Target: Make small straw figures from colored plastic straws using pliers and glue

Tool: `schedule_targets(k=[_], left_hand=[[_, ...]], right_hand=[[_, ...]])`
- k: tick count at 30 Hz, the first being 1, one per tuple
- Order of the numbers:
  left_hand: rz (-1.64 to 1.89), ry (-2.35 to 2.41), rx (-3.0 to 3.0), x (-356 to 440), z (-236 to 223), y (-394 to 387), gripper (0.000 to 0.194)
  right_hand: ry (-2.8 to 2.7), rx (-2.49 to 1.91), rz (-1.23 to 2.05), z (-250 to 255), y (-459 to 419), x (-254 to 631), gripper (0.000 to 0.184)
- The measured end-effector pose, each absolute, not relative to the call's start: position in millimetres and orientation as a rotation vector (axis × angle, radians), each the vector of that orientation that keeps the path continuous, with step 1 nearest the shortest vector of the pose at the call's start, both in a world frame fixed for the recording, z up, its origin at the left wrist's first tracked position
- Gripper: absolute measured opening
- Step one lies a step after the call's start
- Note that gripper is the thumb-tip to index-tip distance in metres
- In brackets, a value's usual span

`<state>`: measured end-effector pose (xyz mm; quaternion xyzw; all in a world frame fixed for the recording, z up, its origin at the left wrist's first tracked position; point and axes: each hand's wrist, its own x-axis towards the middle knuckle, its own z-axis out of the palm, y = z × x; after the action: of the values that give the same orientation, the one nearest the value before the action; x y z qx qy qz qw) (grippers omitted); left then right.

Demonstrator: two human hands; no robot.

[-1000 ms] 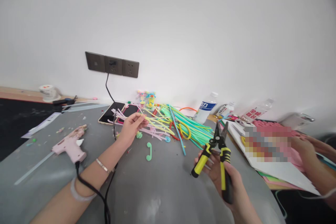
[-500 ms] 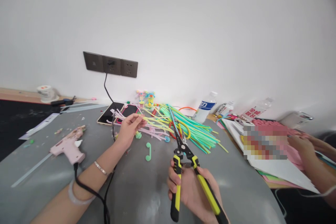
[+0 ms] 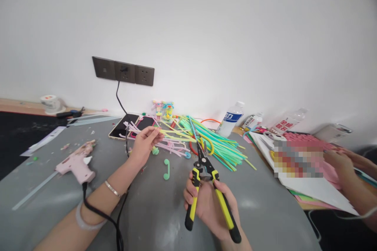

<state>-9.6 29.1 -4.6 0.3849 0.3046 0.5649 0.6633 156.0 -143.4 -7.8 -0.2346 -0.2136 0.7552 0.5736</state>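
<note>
My left hand [image 3: 145, 145] pinches the end of a yellow pipe cleaner [image 3: 176, 137], which stretches right toward the tool's jaws. In my right hand [image 3: 209, 210] is a pair of wire strippers [image 3: 204, 160] with yellow and black handles, spread apart and pointing away from me. Whether the jaws touch the yellow stem I cannot tell. Behind the jaws lies a bundle of green pipe cleaners [image 3: 224, 149], and pale purple pipe cleaners [image 3: 173, 149] lie right of my left hand. A mint-green curved piece [image 3: 167, 169] rests on the table between my hands.
A pink glue gun [image 3: 78, 166] lies at left, its black cord crossing my left forearm. Phones [image 3: 122, 127], small figures [image 3: 168, 111] and a bottle [image 3: 231, 119] stand or lie near the wall. At right, another person's hands [image 3: 341, 164] are above papers [image 3: 318, 194].
My right hand and the wire strippers have shifted slightly left and up, and the handles sit a little differently. My left hand has hardly moved.
</note>
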Motion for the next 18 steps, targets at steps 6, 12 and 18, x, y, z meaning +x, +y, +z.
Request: schedule_targets(k=[6,12,18], left_hand=[[1.271,0.687,0.858,-10.0,-5.5,28.3,0.036],[1.313,0.695,0.834,-10.5,-8.4,30.3,0.036],[1.299,0.668,0.789,-10.6,-7.0,30.8,0.035]], right_hand=[[-0.485,-0.502,1.783,-7.1,-145.3,157.9,0.046],[-0.617,-0.436,1.81,-7.1,-150.5,149.8,0.049],[-0.591,-0.457,1.801,-9.3,-141.8,145.0,0.045]])
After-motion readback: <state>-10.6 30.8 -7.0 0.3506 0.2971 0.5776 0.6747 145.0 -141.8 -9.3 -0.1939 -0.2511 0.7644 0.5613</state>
